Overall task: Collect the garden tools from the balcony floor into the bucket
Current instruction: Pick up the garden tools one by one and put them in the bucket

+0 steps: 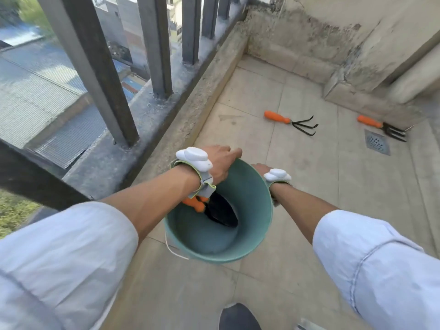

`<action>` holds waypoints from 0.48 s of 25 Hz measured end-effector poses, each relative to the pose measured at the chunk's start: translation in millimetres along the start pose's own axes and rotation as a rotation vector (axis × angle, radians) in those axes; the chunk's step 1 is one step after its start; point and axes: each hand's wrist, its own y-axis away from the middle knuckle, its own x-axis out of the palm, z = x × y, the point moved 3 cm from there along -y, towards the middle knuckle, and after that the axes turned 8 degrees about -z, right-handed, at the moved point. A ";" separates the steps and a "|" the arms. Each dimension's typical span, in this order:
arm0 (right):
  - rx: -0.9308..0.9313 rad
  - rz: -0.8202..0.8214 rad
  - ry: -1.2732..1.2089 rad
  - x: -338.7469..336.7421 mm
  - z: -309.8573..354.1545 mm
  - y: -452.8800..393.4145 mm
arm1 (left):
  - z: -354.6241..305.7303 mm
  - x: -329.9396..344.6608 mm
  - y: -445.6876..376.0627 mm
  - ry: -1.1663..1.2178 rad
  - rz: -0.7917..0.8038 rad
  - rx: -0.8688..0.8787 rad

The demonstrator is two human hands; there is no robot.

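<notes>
A green bucket [252, 234] is held above the balcony floor between both hands. My left hand [220, 163] grips its far-left rim, and my right hand [263, 169] holds the right rim, its fingers hidden behind the wall. Inside the bucket lies a trowel [214, 210] with an orange handle and a black blade. On the tiles farther ahead lie two orange-handled tools: a bent-tine cultivator [291, 121] and, to its right, a hand fork [382, 126].
A metal railing [157, 44] on a concrete kerb runs along the left. A square floor drain [377, 142] sits beside the hand fork. Stained walls and a concrete step [345, 91] close the far end. My shoe [238, 317] shows at the bottom.
</notes>
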 end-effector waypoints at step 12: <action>0.029 -0.151 0.003 -28.1 -33.8 39.2 | -6.7 -24.8 42.7 0.162 -0.052 -0.044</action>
